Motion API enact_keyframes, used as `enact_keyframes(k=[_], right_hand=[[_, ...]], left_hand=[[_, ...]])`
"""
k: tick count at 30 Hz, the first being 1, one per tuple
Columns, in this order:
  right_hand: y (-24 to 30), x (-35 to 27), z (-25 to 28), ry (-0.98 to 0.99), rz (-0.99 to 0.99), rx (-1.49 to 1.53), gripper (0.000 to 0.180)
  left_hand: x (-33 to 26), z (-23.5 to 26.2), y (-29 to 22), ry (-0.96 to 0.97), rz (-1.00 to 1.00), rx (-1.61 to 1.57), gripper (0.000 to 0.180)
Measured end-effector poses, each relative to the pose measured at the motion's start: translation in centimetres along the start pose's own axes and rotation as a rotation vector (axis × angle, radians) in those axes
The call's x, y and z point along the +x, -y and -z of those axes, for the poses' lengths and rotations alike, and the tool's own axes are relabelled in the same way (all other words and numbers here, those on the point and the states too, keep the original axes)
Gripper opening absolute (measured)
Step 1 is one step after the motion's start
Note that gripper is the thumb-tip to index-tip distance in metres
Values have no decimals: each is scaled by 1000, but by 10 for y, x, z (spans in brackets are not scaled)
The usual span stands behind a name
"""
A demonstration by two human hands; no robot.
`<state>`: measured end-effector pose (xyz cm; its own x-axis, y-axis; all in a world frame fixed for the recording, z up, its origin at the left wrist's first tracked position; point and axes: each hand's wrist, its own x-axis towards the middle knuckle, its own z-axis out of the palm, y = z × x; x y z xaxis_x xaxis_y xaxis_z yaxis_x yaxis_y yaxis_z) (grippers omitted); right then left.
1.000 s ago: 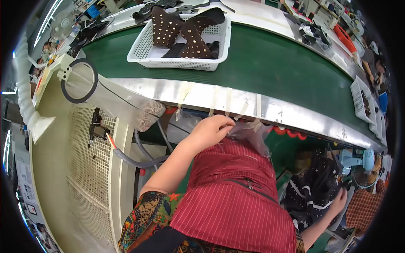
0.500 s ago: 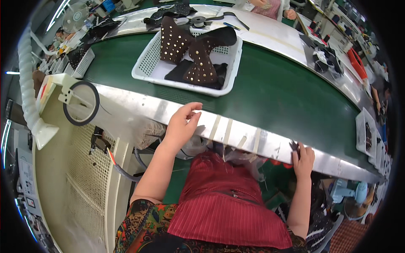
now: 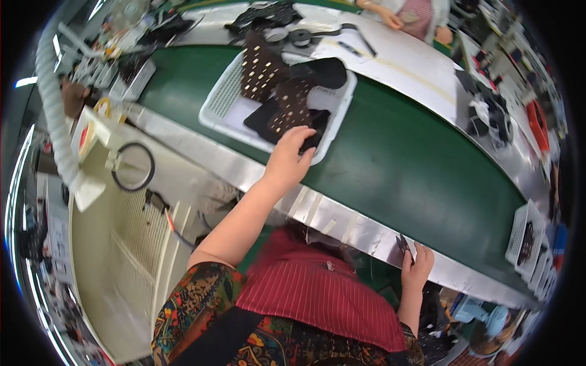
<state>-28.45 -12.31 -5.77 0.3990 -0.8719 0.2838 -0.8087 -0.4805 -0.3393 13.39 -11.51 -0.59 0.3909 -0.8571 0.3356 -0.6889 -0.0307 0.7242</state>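
Observation:
My left hand [image 3: 288, 161] reaches over the near rim of a white plastic basket [image 3: 218, 104], fingers apart. Its fingertips are at the lower end of a dark brown studded piece [image 3: 292, 104]; whether they touch it I cannot tell. A second studded piece [image 3: 259, 70] stands up in the basket, and a plain black piece [image 3: 259, 119] lies beneath, partly covered. At the metal table edge, my right hand [image 3: 418, 267] is closed round small dark scissors [image 3: 403, 244], their blades pointing away from me.
The basket stands on a green belt [image 3: 390, 158] with a metal edge [image 3: 244, 171] bearing tape strips. At left are a ring-shaped lamp [image 3: 133, 166] and a white hose [image 3: 58, 122]. Across the belt, a person's hand [image 3: 390, 17] shows near tape rolls [image 3: 300, 38]. More baskets [image 3: 519, 235] stand right.
My left hand has moved forward from the metal edge to over the basket. My right hand stays at the edge with the scissors, which now show more clearly. The whole view has tilted.

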Motion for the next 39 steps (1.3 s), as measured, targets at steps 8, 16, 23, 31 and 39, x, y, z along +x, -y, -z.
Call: enact_keyframes(k=[8, 16, 23, 31, 39], right_hand=[[47, 42, -10, 166, 157, 196, 16], [122, 77, -52, 227, 347, 288, 16], [104, 55, -26, 0, 57, 109, 23], [-150, 43, 54, -375, -717, -155, 43], [-355, 47, 145, -381, -1164, -563, 58]], left_hand=[[-107, 39, 28, 100, 219, 83, 28], [-149, 58, 48, 385, 86, 67, 28], [-103, 19, 44, 526, -213, 63, 39], [-76, -108, -43, 843, -576, 246, 86], [-90, -122, -23, 905, -604, 372, 96]])
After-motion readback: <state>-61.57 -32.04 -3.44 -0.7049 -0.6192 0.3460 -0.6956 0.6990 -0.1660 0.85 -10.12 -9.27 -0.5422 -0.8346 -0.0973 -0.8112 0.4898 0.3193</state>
